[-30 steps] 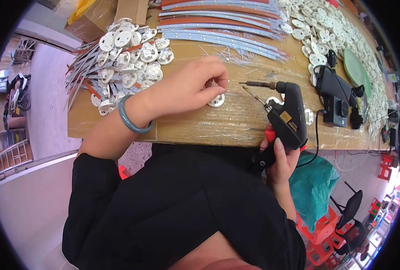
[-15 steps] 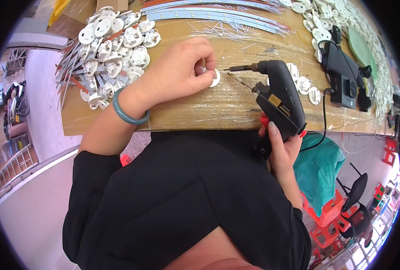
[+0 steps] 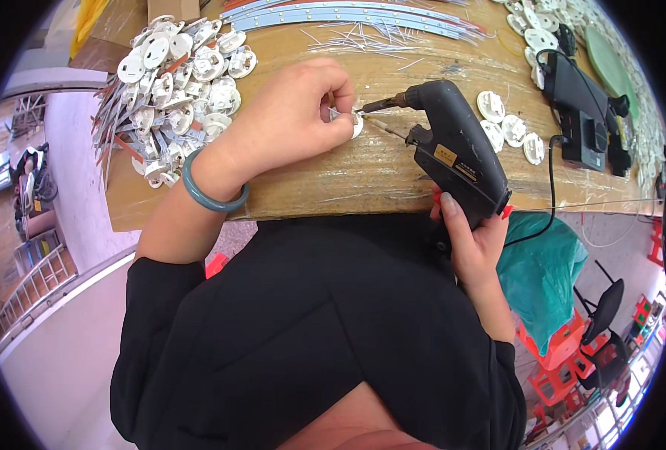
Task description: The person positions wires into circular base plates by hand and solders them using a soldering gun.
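My right hand point(image 3: 472, 232) is wrapped round the handle of a black soldering gun point(image 3: 460, 142) with red parts at its grip. The gun points left, and its tip reaches a small white round cap point(image 3: 358, 126) on the table. My left hand point(image 3: 303, 109), with a grey-green bangle on its wrist, is closed in a pinch at that cap. A thin white wire point(image 3: 334, 113) shows between its fingers, which hide part of the cap.
A heap of white round caps with strips and wires point(image 3: 190, 90) lies left on the wooden table point(image 3: 303, 187). Light-blue LED strips point(image 3: 333, 15) and loose cut wires point(image 3: 359, 39) lie at the back. Several caps point(image 3: 513, 130), a black box with a knob point(image 3: 584, 139) and a cable are right.
The soldering gun has moved left, and its tip has come from beside the white cap onto it. My left hand has stayed pinched at the cap. The whole view has shifted slightly.
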`<state>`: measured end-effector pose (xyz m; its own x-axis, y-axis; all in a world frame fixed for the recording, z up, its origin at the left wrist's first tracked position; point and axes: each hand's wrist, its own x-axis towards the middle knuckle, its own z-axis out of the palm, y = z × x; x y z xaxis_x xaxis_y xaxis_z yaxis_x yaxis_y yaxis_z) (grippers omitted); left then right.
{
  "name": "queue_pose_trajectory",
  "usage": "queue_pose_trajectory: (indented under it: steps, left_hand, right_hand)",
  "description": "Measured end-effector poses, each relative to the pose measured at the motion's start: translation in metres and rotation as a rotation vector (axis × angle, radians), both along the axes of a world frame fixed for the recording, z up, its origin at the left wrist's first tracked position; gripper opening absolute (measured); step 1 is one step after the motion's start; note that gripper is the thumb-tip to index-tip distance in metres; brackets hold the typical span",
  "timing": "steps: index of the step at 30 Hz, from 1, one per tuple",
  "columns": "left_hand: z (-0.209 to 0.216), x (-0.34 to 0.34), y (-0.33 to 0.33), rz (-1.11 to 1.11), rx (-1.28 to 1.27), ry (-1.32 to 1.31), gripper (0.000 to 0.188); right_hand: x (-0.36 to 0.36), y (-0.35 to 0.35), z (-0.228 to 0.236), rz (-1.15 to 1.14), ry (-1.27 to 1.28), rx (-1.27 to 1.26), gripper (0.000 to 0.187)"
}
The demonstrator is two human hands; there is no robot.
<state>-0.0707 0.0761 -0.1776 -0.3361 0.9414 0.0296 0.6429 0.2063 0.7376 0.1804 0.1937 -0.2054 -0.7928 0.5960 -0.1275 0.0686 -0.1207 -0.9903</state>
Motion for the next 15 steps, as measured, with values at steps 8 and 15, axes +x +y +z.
queue_pose_trajectory:
  steps: [8,15]
  left_hand:
    - [0.0011,0.0006,0.0004,0.010,-0.023,-0.008,0.008]
    - [0.0015,0.0016,0.0007,0.020,-0.030,0.000,0.009]
  right_hand:
    - [0.0025,0.0036,-0.0020,0.009,-0.084,0.060,0.046]
    - [0.0013,0.0029,-0.0002,0.013,-0.109,0.059,0.047]
